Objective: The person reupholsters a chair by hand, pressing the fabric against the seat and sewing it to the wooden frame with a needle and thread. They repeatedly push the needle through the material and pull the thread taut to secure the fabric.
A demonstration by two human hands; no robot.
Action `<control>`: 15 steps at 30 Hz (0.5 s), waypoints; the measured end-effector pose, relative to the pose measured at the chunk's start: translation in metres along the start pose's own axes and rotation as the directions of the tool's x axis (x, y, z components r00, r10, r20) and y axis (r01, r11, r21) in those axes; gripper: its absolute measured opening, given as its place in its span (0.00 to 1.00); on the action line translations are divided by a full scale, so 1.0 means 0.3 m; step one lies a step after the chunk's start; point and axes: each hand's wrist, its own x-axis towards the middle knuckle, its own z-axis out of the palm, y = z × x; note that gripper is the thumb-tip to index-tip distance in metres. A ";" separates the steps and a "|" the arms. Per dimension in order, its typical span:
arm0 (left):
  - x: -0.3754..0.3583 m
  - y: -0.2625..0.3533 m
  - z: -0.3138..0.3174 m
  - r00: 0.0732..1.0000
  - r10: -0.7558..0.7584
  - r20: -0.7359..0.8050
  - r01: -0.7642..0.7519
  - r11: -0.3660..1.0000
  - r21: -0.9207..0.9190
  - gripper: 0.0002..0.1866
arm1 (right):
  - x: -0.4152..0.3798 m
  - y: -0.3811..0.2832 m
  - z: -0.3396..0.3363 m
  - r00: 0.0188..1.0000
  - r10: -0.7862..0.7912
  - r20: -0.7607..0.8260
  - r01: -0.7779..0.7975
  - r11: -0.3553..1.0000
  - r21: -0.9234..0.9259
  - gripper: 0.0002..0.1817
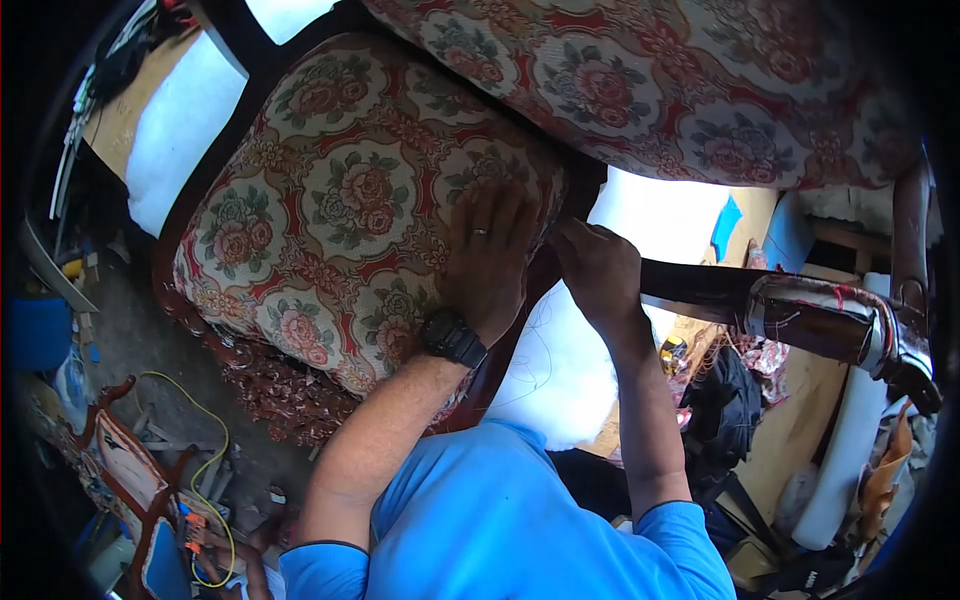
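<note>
A floral fabric seat cushion sits in a dark carved wooden frame. My left hand, with a ring and a black wristwatch, lies flat on the cushion near its right edge, fingers stretched out. Just right of it, my right hand is pinched at the cushion's edge beside the wood. What its fingertips hold is too small to make out. Thin loose thread hangs below that hand. Above both hands is a larger floral fabric panel.
White padding lies under the frame. A wooden arm partly wrapped in plastic extends right. A black bag and a white roll lie lower right. A yellow cord and a blue container are at left.
</note>
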 end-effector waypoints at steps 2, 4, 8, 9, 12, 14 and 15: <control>-0.001 -0.005 0.003 1.000 -0.006 -0.009 0.006 1.000 -0.015 0.38 | 0.015 0.029 0.036 0.996 0.038 0.074 -0.032 0.996 -0.084 0.07; 0.002 -0.007 0.004 1.000 -0.009 -0.016 0.009 1.000 -0.026 0.38 | 0.015 0.037 0.049 0.993 0.032 0.114 -0.018 0.992 -0.127 0.07; 0.004 -0.010 0.010 0.999 -0.003 -0.034 0.001 0.999 -0.051 0.36 | 0.007 0.045 0.055 0.983 0.053 0.173 -0.014 0.976 -0.219 0.08; 0.005 -0.012 0.014 0.999 -0.001 -0.043 -0.001 0.998 -0.056 0.36 | 0.006 0.049 0.059 0.987 0.026 0.161 0.008 0.978 -0.210 0.08; 0.002 -0.013 0.017 0.999 -0.005 -0.034 0.003 0.999 -0.049 0.36 | 0.006 0.055 0.068 0.989 -0.027 0.146 0.056 0.978 -0.201 0.09; 0.002 -0.013 0.017 0.999 -0.005 -0.044 0.003 0.999 -0.051 0.36 | 0.011 0.055 0.068 0.986 -0.022 0.163 0.058 0.974 -0.219 0.10; 0.002 -0.012 0.019 0.999 -0.004 -0.049 0.002 0.999 -0.053 0.36 | 0.014 0.054 0.065 0.985 -0.029 0.172 0.065 0.975 -0.212 0.10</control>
